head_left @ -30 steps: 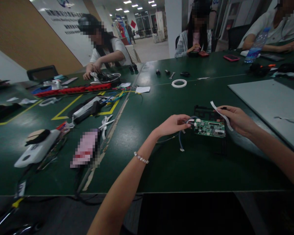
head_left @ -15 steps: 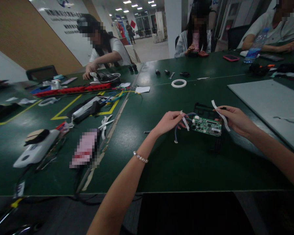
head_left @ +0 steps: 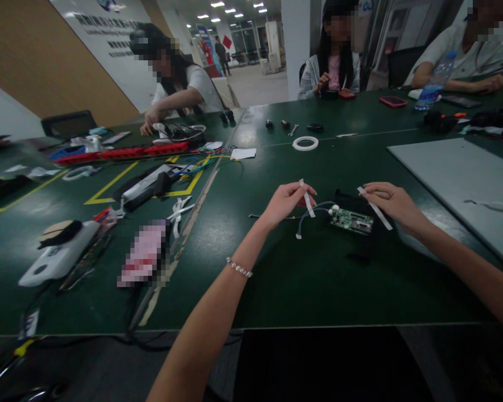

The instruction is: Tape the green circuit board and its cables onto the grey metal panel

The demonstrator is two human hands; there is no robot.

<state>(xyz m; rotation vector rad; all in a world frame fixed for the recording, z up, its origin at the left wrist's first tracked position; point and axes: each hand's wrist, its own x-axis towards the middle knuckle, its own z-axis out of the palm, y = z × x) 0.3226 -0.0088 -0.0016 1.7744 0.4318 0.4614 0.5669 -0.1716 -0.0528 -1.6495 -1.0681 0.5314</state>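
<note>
A short white strip (head_left: pixel 307 201) is pinched between the thumb and fingers of my left hand (head_left: pixel 285 203). My right hand (head_left: pixel 393 204) pinches a second white strip (head_left: pixel 378 210) by its upper end, and the rest hangs down. Between the hands lies a green circuit board (head_left: pixel 351 220), with a dark part behind and below it. Grey cables (head_left: pixel 305 219) run from the board's left side toward my left hand and end in a white connector. A thin dark cable is partly hidden behind my left hand.
A white tape ring (head_left: pixel 305 143) lies beyond my hands, near a small wrench (head_left: pixel 293 130). At right is a grey panel (head_left: pixel 456 178). Phones, cables and a red strip (head_left: pixel 126 153) lie at left. Several people sit across the table (head_left: pixel 276 290).
Both hands, each with its strip, have moved slightly apart from the board. The board now sits lower and flatter on the table.
</note>
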